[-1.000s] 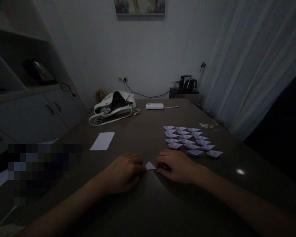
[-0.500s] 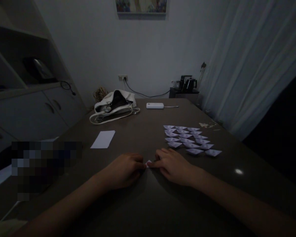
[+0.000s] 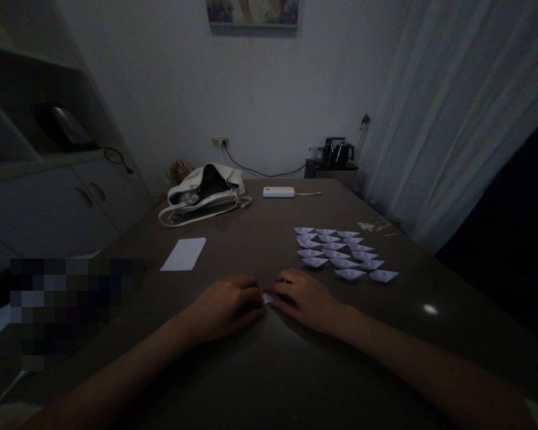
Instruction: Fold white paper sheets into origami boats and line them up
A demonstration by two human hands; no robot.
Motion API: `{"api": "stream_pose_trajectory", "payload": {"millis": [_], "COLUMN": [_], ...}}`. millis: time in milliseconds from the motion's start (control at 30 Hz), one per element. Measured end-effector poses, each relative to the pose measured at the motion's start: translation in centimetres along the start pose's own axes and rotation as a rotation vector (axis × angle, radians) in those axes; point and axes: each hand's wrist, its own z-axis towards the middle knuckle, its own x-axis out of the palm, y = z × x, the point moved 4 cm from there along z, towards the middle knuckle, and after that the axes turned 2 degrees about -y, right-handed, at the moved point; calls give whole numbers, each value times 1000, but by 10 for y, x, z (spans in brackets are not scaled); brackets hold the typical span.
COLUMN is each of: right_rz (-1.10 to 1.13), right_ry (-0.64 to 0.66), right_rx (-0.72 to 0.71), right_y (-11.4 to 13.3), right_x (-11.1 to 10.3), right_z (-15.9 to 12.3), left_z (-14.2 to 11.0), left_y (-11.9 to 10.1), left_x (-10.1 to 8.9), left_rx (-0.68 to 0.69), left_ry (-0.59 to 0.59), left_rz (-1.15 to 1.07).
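Note:
A small folded piece of white paper (image 3: 268,298) sits low over the table between my two hands, mostly covered by fingers. My left hand (image 3: 229,306) pinches its left side between thumb and fingertips. On its right side, my right hand (image 3: 307,301) grips it with thumb and index finger. Beyond my right hand stand several small folded paper boats (image 3: 341,263) in rough rows. A stack of blank white paper sheets (image 3: 183,254) lies to the far left of my left hand.
At the back of the brown table (image 3: 269,221) are an open white handbag (image 3: 206,191) and a white power bank (image 3: 278,192) with a short cable. A blurred-out patch (image 3: 72,310) covers items at the left edge. A curtain (image 3: 448,101) hangs to the right.
My right index finger pressed on the folded paper half a second ago; now both hands pinch its sides. My right hand has shifted slightly left, closer to my left hand.

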Motion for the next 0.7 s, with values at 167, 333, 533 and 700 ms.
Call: {"api": "stream_pose_trajectory", "payload": {"millis": [167,333,533,700], "right_rz": [28,100,422,913], "right_ry": [-24,-37,-90,-106], "right_rx": [-28,9,151,325], "right_y": [-2,1,-2,-11], "right_x": [6,4,6,14], "right_z": [1,1,2,4], "left_z": [1,4,5,4], "left_y": [5,5,8,11], "left_x": [6,8,7,9], "left_rx": [-59,-99,-203,-267], "left_ry": [-48,-97,-203,-290], "left_rz": [-68,-166,-412,-584]}}
